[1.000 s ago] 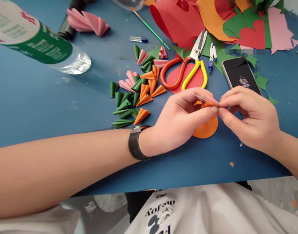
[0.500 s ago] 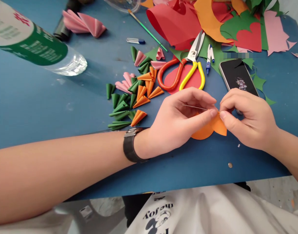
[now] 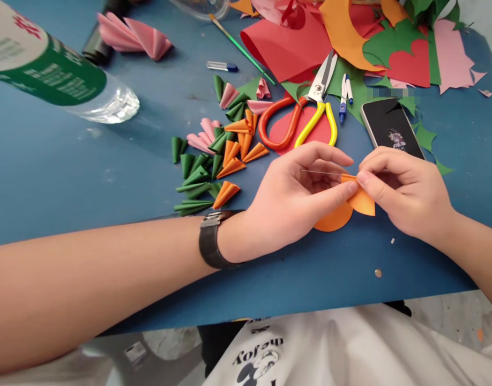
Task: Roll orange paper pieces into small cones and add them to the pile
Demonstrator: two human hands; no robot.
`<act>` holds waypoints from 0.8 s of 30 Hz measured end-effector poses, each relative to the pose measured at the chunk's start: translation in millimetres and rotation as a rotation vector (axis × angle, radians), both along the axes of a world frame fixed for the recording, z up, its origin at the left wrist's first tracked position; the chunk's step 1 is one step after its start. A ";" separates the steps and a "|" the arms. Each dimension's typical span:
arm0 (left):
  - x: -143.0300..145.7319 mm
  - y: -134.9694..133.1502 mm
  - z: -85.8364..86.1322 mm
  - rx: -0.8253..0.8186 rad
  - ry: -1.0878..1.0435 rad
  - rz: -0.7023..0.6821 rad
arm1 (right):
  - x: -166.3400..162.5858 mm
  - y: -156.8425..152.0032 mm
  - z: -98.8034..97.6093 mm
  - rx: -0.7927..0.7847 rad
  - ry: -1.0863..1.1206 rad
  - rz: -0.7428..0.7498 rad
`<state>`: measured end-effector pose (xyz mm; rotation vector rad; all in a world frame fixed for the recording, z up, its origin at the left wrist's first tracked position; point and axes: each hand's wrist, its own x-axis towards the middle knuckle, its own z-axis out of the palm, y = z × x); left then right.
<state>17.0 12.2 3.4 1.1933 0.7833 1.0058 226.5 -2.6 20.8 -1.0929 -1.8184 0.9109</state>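
Both hands meet over an orange paper piece whose upper edge is curled around a thin needle-like rod. My left hand pinches the curled edge between thumb and fingers, and the rod's bare end sticks out to the left inside its grasp. My right hand grips the right end of the same roll with thumb and forefinger. Beneath, on the table, lies a rounded orange paper piece, partly hidden by my left hand. Rolled green cones and orange cones lie left of my left hand.
Scissors with red and yellow handles lie beyond my hands, beside a blue pen and a phone. Paper scraps cover the far right. A water bottle stands left, near a pink folded paper.
The small orange paper's top edge has turned further around the rod, so a wider roll shows between my fingertips. My hands stay nearly in place; the view shifts slightly.
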 end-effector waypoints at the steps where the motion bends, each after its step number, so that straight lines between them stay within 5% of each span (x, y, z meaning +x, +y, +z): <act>1: 0.1 0.2 0.1 -0.010 0.000 0.001 | -0.6 -0.4 -0.2 -0.008 0.015 -0.003; 18: -4.4 2.7 -0.5 0.051 -0.004 -0.055 | -6.8 -7.6 1.8 -0.146 0.200 -0.052; 24: -4.4 1.4 -0.4 0.040 0.027 -0.030 | -0.7 -4.9 7.5 -0.217 0.113 -0.024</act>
